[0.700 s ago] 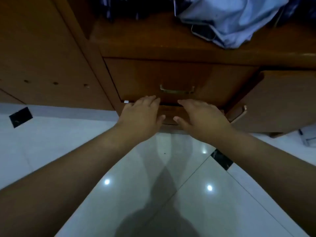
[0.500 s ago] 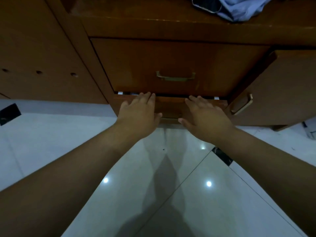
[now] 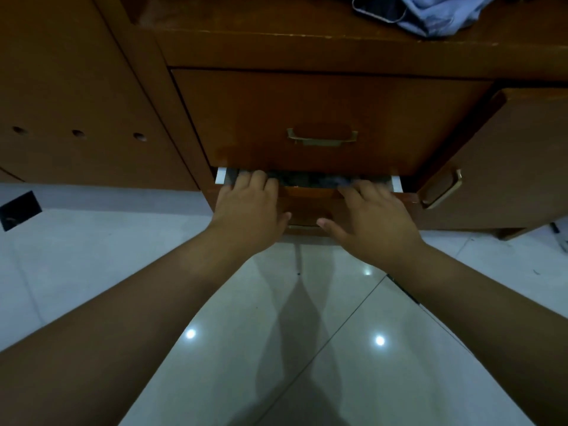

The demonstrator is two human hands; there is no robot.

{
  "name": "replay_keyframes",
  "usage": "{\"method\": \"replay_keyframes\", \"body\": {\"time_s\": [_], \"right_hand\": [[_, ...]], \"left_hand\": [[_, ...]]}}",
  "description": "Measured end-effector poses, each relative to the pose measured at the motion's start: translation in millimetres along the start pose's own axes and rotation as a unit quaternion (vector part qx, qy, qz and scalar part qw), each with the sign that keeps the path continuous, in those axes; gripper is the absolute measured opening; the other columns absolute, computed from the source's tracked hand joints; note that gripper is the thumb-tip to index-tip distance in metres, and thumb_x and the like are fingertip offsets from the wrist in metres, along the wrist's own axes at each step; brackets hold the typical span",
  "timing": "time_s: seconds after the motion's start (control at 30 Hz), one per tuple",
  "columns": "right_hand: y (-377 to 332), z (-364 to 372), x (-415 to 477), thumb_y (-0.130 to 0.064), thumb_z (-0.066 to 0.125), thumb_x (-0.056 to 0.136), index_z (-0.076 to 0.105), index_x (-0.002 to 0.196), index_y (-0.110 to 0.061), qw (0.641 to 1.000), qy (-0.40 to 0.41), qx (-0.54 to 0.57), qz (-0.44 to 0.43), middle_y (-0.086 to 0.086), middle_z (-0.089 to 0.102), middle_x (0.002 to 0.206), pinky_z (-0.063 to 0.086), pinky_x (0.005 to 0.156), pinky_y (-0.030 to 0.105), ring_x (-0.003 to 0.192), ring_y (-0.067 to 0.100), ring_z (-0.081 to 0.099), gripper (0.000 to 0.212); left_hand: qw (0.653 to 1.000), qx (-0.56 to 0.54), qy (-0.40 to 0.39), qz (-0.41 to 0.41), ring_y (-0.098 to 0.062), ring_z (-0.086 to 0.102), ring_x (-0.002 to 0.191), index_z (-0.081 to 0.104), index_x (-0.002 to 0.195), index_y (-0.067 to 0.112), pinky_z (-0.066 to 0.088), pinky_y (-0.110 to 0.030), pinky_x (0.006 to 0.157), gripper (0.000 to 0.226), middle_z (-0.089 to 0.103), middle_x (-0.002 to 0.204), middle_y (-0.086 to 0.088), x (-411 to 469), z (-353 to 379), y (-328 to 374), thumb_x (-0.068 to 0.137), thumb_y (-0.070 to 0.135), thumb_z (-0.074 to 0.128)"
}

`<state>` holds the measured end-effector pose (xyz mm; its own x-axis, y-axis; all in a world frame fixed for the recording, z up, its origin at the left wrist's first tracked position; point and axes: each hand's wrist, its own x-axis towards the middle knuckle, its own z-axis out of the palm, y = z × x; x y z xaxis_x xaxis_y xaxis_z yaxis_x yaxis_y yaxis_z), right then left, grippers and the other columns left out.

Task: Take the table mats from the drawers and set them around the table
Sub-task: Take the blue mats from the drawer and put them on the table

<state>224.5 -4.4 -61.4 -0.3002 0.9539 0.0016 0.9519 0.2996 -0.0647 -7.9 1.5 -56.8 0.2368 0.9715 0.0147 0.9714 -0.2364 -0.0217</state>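
With fingers hooked over the lower drawer (image 3: 310,207) front, left hand (image 3: 250,210) and right hand (image 3: 373,222) grip it.

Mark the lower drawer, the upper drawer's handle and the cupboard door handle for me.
lower drawer (image 3: 307,207): head view, on its front panel between the hands.
upper drawer's handle (image 3: 321,139): head view, middle of the brass bar.
cupboard door handle (image 3: 442,189): head view, on its brass bar.

No legible text anywhere
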Motion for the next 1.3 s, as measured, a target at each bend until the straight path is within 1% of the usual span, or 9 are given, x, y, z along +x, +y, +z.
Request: {"method": "replay_keyframes", "body": {"time_s": [0.17,0.37,0.53,0.63,0.73,0.83,1.0,1.17,1.3], "right_hand": [[-2.6,-2.0,-19.5,-0.074,0.038,0.09,0.061,0.102,-0.02,0.998,0.044,0.012,-0.052,0.003,0.055,0.094,0.046,0.07,0.035,0.089,0.023,0.052,0.06],[4.3,-5.1,-21.9,-0.075,0.027,0.088,0.051,0.084,-0.032,0.994,-0.039,0.103,-0.022,-0.009,0.05,0.073,0.041,0.052,0.03,0.066,0.008,0.049,0.05],[19.7,-1.2,-9.8,-0.062,0.032,0.099,0.048,0.128,-0.026,0.985,-0.137,0.074,0.068,0.009,0.059,0.114,0.049,0.072,0.036,0.096,0.025,0.062,0.049],[14.3,0.3,-3.0,-0.065,0.021,0.098,0.03,0.149,-0.027,0.971,-0.228,-0.007,0.065,0.015,0.048,0.139,0.048,0.087,0.044,0.117,0.035,0.055,0.064],[6.5,-2.2,1.4,-0.065,0.013,0.097,0.016,0.157,-0.03,0.951,-0.294,-0.079,0.047,0.014,0.028,0.159,0.043,0.097,0.051,0.132,0.04,0.043,0.07],[2.7,-2.3,1.5,-0.06,0.009,0.099,0.003,0.159,-0.032,0.936,-0.34,-0.084,0.038,0.013,0.008,0.166,0.038,0.105,0.053,0.144,0.039,0.027,0.066],[4.2,8.8,-2.1,-0.064,0.015,0.099,0.016,0.159,-0.029,0.941,-0.317,0.082,0.079,0.012,0.018,0.163,0.029,0.115,0.049,0.148,0.032,0.023,0.07],[5.2,14.8,-5.1,-0.061,0.022,0.1,0.031,0.154,-0.022,0.942,-0.287,0.143,0.101,0.01,0.029,0.159,0.029,0.114,0.047,0.144,0.031,0.029,0.068],[3.7,6.8,-9.5,-0.063,0.022,0.101,0.033,0.153,-0.03,0.949,-0.277,0.126,0.085,0.013,0.035,0.156,0.036,0.108,0.045,0.139,0.031,0.037,0.063]], "left_hand": [[0.997,0.049,0.007,0.06,-0.027,0.054,0.11,0.052,0.123,0.016,0.047,-0.043,0.085,0.064,0.059,0.12,-0.008,-26.3,6.4,1.4,0.093,0.07,0.034],[0.996,-0.023,-0.05,0.07,-0.023,0.059,0.092,0.061,0.113,0.02,0.048,-0.037,0.066,0.075,0.063,0.099,-0.005,-36.9,3.1,-0.5,0.095,0.069,0.007],[0.987,0.03,-0.152,-0.029,-0.03,0.057,0.112,0.048,0.137,0.023,0.042,-0.04,0.072,0.059,0.055,0.124,-0.009,-20.7,1.6,-9.2,0.102,0.06,0.02],[0.947,0.14,-0.285,0.04,-0.035,0.046,0.128,0.01,0.156,0.047,0.043,-0.047,0.078,0.055,0.042,0.143,-0.007,-9.7,2.6,-8.8,0.104,0.056,0.023],[0.928,0.137,-0.345,0.043,-0.036,0.038,0.138,-0.001,0.156,0.05,0.042,-0.052,0.086,0.059,0.031,0.159,-0.006,0.2,5.3,-5.1,0.101,0.059,0.017],[0.926,0.132,-0.355,-0.012,-0.033,0.041,0.139,0.013,0.16,0.037,0.039,-0.05,0.099,0.067,0.033,0.16,-0.008,6.2,7.8,-5.2,0.1,0.066,0.01],[0.92,0.034,-0.382,-0.084,-0.032,0.045,0.134,0.041,0.15,0.016,0.036,-0.045,0.11,0.057,0.043,0.152,-0.014,5.7,3.4,-0.8,0.107,0.047,0.022],[0.907,-0.118,-0.37,-0.163,-0.033,0.043,0.134,0.045,0.145,0.007,0.034,-0.044,0.113,0.042,0.044,0.148,-0.014,1.2,-3.1,4.3,0.109,0.022,0.03],[0.886,-0.326,-0.223,-0.242,-0.02,0.058,0.082,0.061,0.083,0.012,0.044,-0.028,0.066,0.027,0.061,0.094,-0.014,-1.6,-14.2,0.4,0.1,0.032,0.054]]}}
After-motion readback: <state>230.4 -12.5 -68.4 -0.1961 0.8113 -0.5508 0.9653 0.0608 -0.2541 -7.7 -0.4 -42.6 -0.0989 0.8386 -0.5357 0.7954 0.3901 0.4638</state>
